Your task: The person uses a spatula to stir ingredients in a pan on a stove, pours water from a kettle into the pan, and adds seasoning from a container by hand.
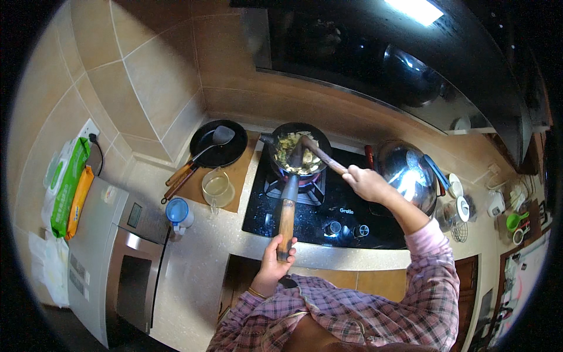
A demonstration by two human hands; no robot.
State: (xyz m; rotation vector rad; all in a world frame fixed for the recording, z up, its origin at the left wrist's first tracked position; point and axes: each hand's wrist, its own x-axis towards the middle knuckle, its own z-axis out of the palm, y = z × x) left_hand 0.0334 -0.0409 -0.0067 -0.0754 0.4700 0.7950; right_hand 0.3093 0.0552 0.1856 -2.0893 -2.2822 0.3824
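Observation:
My left hand (276, 259) grips the wooden handle (286, 220) of a dark wok (323, 136). The wok sits over a lit burner (303, 178) on the left side of a black glass gas hob (255, 211). In my right hand (367, 182) is a wooden spatula (325, 158), its blade down in the wok. Pale chopped food (288, 147) with bits of green and yellow lies around the blade, which hides part of it. I cannot tell what the food is.
A large domed metal lid or pan (400, 171) covers the right burner. To the left are a black frying pan (204, 149) with a metal turner (223, 135), a glass jug (215, 185), a blue-lidded cup (178, 211) and a silver appliance (101, 246). A range hood (352, 57) overhangs the hob.

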